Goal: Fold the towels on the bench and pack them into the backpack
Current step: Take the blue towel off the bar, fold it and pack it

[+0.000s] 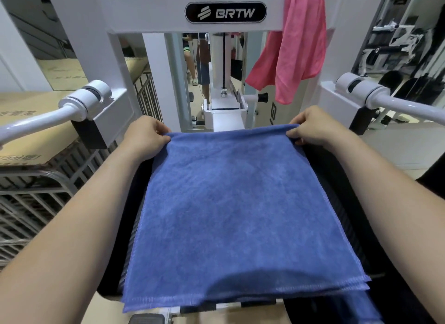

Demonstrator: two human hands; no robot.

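Observation:
A blue towel (pixel 231 215) lies doubled over on the black bench seat (pixel 342 191), its two layers showing at the near edge. My left hand (pixel 144 137) pinches the towel's far left corner. My right hand (pixel 315 126) pinches the far right corner. Both hands hold the far folded edge taut just above the seat. A pink towel (pixel 296 46) hangs from the white machine frame at the upper right. No backpack is in view.
The white gym machine frame (pixel 149 10) stands right behind the bench, with white arm bars (pixel 60 111) (pixel 395 102) reaching out on both sides. Cardboard boxes (pixel 29 143) on a metal rack sit to the left. A person stands behind the machine.

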